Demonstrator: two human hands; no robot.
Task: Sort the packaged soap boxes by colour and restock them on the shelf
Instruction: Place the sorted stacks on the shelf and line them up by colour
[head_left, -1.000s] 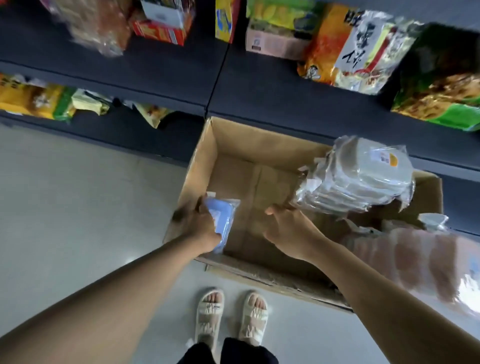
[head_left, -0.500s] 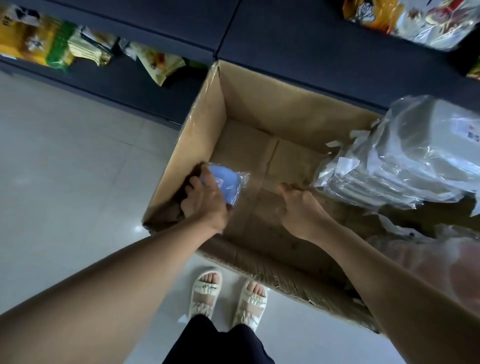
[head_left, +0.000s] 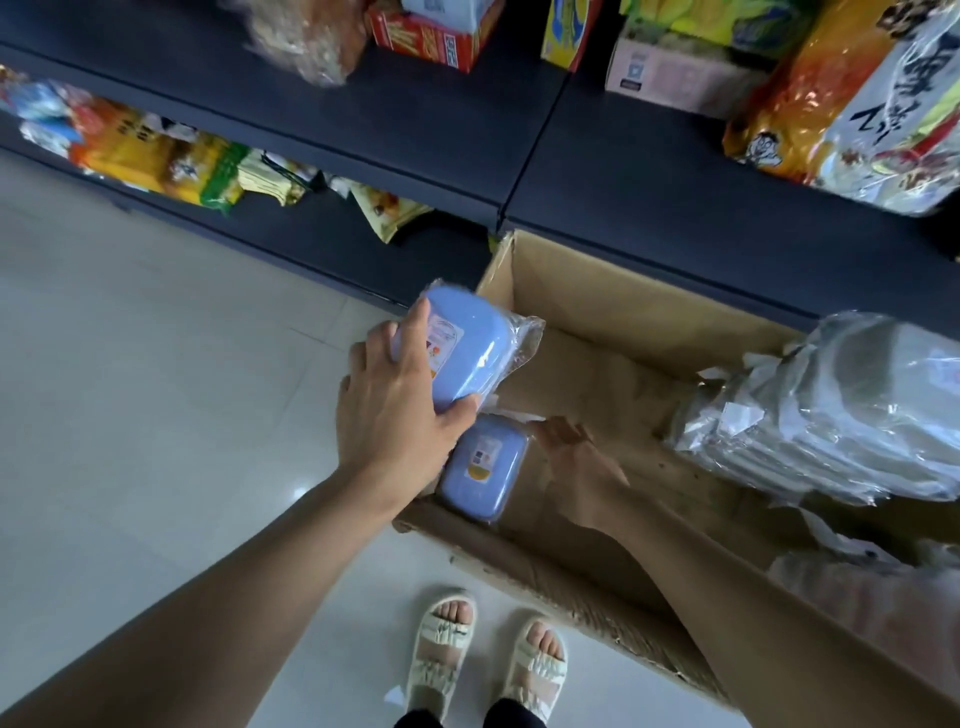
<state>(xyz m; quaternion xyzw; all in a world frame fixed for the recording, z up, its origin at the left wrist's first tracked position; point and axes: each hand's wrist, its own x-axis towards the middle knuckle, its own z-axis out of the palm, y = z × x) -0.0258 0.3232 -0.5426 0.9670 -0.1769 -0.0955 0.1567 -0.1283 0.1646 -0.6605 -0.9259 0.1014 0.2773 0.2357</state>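
Since the frames before, the view has tipped back up, so the dark blue shop shelf (head_left: 441, 130) with its snack bags fills the top again. Our open brown cardboard carton (head_left: 639, 312) now sits at about four o'clock from centre rather than in the middle. Our left hand (head_left: 400, 410), which was down in the carton's near-left corner around a blue packet, has come up above the carton's left wall.

That hand grasps a pale blue rounded soap box in clear plastic wrap (head_left: 462, 353), with the fingers spread over its labelled top and the thumb hooked under its near end. The box lies at one o'clock from the hand, tilted, its loose wrap trailing toward the carton.

A second pale blue wrapped soap box (head_left: 485, 467) lies in the carton's near-left corner, at five o'clock from the left hand and just beside it. Our right hand (head_left: 582, 462) reaches down inside the carton, at three o'clock from that second box. Its fingertips sit near the box's wrap, and we cannot tell whether they pinch anything. A stack of grey-white wrapped soap boxes (head_left: 841, 415) leans in the carton at three o'clock, well apart from both hands.
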